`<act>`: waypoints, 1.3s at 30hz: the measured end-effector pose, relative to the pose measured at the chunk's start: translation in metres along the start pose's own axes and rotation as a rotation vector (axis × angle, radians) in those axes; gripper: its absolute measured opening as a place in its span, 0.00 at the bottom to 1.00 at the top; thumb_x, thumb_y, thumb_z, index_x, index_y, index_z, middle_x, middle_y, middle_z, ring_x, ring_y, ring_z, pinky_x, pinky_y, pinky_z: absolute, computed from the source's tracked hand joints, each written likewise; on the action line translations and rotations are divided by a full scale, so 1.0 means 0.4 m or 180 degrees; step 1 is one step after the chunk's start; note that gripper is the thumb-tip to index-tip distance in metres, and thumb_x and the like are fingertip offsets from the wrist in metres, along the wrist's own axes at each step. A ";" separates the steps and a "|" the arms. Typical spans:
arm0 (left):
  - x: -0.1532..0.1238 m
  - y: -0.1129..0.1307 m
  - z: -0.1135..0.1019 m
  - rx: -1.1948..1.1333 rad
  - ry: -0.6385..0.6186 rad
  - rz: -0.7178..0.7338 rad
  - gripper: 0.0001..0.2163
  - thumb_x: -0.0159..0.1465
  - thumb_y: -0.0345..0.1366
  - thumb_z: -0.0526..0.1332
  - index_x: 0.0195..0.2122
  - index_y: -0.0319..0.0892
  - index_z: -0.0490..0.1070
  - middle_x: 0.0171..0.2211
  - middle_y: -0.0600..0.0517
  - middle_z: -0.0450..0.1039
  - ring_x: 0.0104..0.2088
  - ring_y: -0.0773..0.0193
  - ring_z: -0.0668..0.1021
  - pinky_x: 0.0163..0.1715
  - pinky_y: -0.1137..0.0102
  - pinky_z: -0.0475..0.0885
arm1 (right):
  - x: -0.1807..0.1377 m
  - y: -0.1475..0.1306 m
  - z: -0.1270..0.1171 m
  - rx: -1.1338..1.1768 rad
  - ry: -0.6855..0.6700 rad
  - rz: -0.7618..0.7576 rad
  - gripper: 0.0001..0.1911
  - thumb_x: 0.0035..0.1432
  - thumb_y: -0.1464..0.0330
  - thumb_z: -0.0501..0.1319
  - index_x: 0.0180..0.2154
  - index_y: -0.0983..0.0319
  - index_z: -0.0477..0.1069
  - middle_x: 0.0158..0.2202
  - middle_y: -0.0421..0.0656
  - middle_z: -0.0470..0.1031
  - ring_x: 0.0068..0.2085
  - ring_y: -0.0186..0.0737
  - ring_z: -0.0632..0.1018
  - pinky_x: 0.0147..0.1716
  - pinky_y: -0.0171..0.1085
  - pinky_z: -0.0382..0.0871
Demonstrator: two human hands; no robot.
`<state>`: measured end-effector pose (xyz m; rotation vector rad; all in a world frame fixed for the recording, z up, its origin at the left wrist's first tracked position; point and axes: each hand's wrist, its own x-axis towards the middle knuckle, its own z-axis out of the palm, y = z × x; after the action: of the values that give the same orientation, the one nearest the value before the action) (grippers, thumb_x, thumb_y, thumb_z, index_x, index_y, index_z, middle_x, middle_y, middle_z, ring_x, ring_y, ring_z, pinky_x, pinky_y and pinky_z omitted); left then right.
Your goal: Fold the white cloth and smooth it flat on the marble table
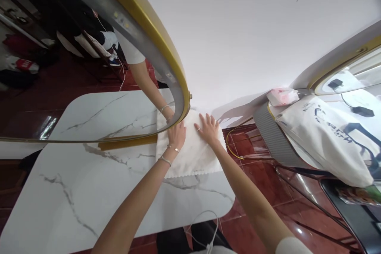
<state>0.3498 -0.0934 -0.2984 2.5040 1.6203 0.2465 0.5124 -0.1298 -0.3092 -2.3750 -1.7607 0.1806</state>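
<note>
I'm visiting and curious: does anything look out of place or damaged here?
Nothing looks clearly spilled or damaged. Only the white printed bag seems untidy: crumpled, apparently drooping over the grey ribbed table's edge.

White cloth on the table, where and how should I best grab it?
The white cloth is probably best pinched by its wavy near edge, coming from your own side. It lies flat on the table, with much of that edge uncovered, while your left hand and right hand rest farther up it.
</note>
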 end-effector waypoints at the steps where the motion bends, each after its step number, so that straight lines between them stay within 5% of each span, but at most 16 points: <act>1: -0.035 -0.005 0.000 -0.0032 0.0099 0.0096 0.23 0.69 0.38 0.51 0.65 0.39 0.59 0.66 0.38 0.56 0.65 0.45 0.61 0.62 0.50 0.58 | -0.022 0.007 0.000 -0.0032 0.0035 -0.0080 0.31 0.67 0.53 0.48 0.67 0.58 0.54 0.68 0.51 0.53 0.66 0.58 0.56 0.62 0.57 0.49; 8: -0.423 -0.038 -0.004 -0.0178 0.0352 0.0387 0.25 0.69 0.38 0.51 0.68 0.46 0.53 0.70 0.46 0.46 0.69 0.52 0.52 0.65 0.53 0.54 | -0.375 0.045 0.018 -0.0153 0.0347 -0.0605 0.36 0.68 0.56 0.46 0.70 0.62 0.38 0.71 0.51 0.42 0.70 0.54 0.44 0.65 0.56 0.42; 11: -0.522 -0.027 -0.007 -0.0181 0.0328 0.0337 0.26 0.69 0.37 0.52 0.68 0.47 0.51 0.70 0.46 0.45 0.69 0.51 0.52 0.65 0.53 0.54 | -0.497 0.047 0.016 -0.0176 0.0313 -0.0627 0.40 0.67 0.53 0.48 0.70 0.62 0.33 0.71 0.52 0.40 0.70 0.56 0.45 0.64 0.56 0.44; 14: -0.519 -0.024 -0.003 -0.0206 0.0361 0.0387 0.27 0.68 0.38 0.53 0.68 0.48 0.51 0.70 0.46 0.45 0.69 0.51 0.53 0.65 0.53 0.54 | -0.500 0.054 0.016 -0.0201 0.0284 -0.0630 0.41 0.66 0.52 0.49 0.70 0.61 0.33 0.71 0.51 0.41 0.70 0.56 0.45 0.65 0.56 0.44; 21: -0.277 -0.031 0.032 -0.0370 0.0424 0.0305 0.24 0.70 0.40 0.50 0.66 0.43 0.57 0.70 0.43 0.46 0.69 0.50 0.51 0.65 0.50 0.52 | -0.207 0.099 0.016 -0.0213 0.0074 -0.0717 0.37 0.66 0.51 0.48 0.68 0.64 0.48 0.71 0.52 0.44 0.70 0.54 0.45 0.66 0.56 0.42; 25: -0.209 -0.024 0.045 -0.0419 0.0418 0.0316 0.24 0.69 0.41 0.51 0.66 0.43 0.57 0.70 0.42 0.45 0.69 0.50 0.51 0.66 0.49 0.50 | -0.145 0.122 0.018 -0.0043 0.0147 -0.0787 0.34 0.68 0.52 0.47 0.68 0.64 0.50 0.70 0.52 0.48 0.70 0.53 0.47 0.66 0.55 0.44; 29: -0.270 -0.008 0.037 -0.0384 0.0431 0.0371 0.26 0.68 0.43 0.52 0.67 0.43 0.55 0.70 0.42 0.44 0.69 0.49 0.50 0.66 0.50 0.50 | -0.249 0.128 0.024 0.0067 0.0433 -0.0672 0.30 0.70 0.58 0.43 0.68 0.62 0.48 0.68 0.51 0.54 0.69 0.48 0.52 0.65 0.52 0.48; 36: -0.561 0.038 0.000 -0.0223 0.0354 0.0446 0.28 0.68 0.40 0.54 0.68 0.45 0.52 0.70 0.45 0.43 0.70 0.50 0.50 0.66 0.53 0.51 | -0.599 0.106 0.009 -0.0202 0.0408 -0.0687 0.39 0.67 0.53 0.46 0.70 0.62 0.32 0.70 0.53 0.44 0.70 0.55 0.47 0.64 0.59 0.44; 39: -0.636 0.040 0.003 -0.0121 0.0391 0.0386 0.29 0.67 0.40 0.55 0.68 0.46 0.51 0.70 0.45 0.44 0.69 0.50 0.51 0.65 0.53 0.53 | -0.668 0.101 0.013 -0.0208 0.0417 -0.0689 0.40 0.66 0.53 0.48 0.70 0.61 0.31 0.71 0.52 0.43 0.70 0.57 0.47 0.63 0.62 0.43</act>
<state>0.2618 -0.3321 -0.3106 2.6082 1.4916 0.4494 0.4713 -0.3966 -0.3256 -2.1620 -1.9690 -0.0617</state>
